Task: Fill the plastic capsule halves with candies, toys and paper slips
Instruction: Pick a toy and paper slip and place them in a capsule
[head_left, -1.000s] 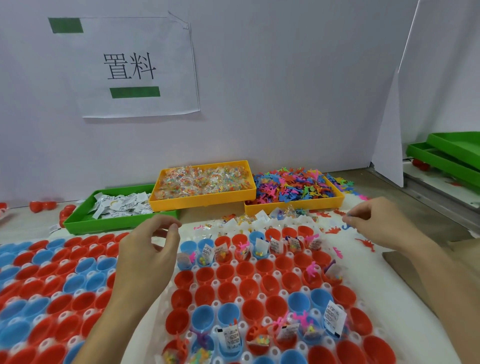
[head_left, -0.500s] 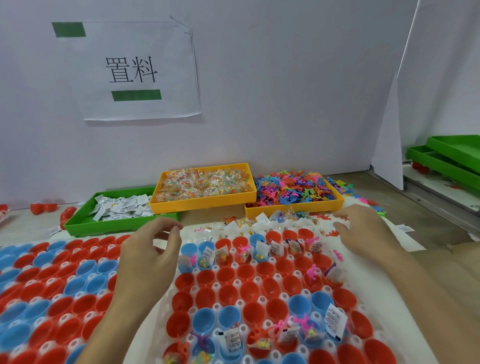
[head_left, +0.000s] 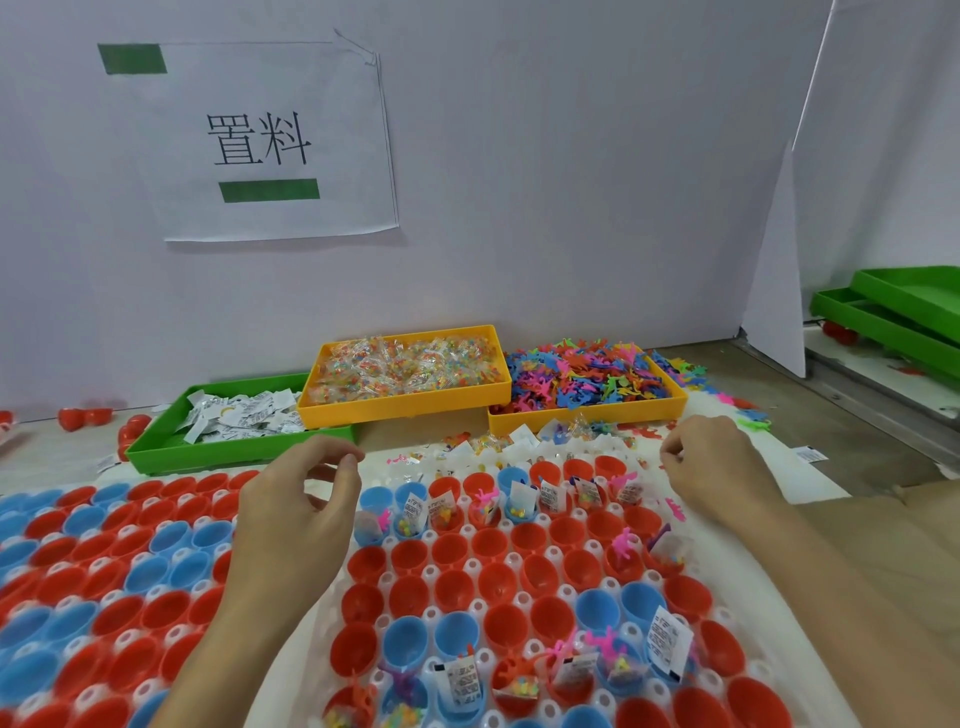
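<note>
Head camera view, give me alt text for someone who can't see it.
Two bare hands, left hand and right hand, hover with curled fingers over a white tray of red and blue capsule halves, some filled. Behind sit bins of paper slips, candies and toys.

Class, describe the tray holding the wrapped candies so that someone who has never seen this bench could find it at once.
Start at the white paper sign with black characters on the back wall and look down to the three plastic trays at its foot. The rectangular yellow plastic candy tray is the middle one, between the green tray of paper slips and the yellow tray of flat colourful toys. Only it holds clear wrapped sweets.
</note>
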